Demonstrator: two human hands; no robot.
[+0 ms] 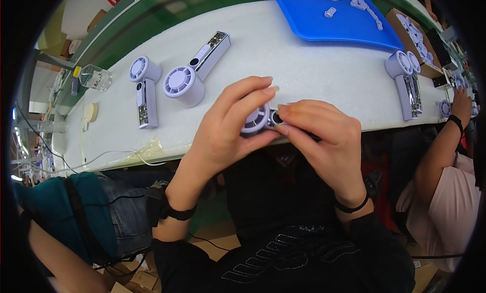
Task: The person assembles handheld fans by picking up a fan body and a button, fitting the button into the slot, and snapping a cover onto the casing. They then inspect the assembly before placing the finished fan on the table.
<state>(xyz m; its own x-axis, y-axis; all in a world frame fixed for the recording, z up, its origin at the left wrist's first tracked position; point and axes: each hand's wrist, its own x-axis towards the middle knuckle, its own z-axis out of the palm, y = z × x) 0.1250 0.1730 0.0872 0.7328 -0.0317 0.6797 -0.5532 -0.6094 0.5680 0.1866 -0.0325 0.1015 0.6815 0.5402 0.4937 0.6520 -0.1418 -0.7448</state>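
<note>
Currently, the left hand [223, 123] is wrapped around the round, slotted head of a pale lilac fan [255, 120], while the right hand [326, 136] pinches it between thumb and fingers by the dark round spot where the handle meets the head. The fan is above the near edge of the white table [243, 45], most of its handle hidden by the right hand. Writing shows in two places: dark handwritten marks on the clear bottle [97, 79] with a yellow cap at far left, and slanted, sparkling dotted lettering across the wearer's black top [304, 232]. Two similar fans, the left fan [147, 103] and the angled fan [185, 85], lie beyond the left hand, their handles showing small components; a pair of fans [406, 85] lies at right, near a blue tray [349, 38] bearing small white pieces
</note>
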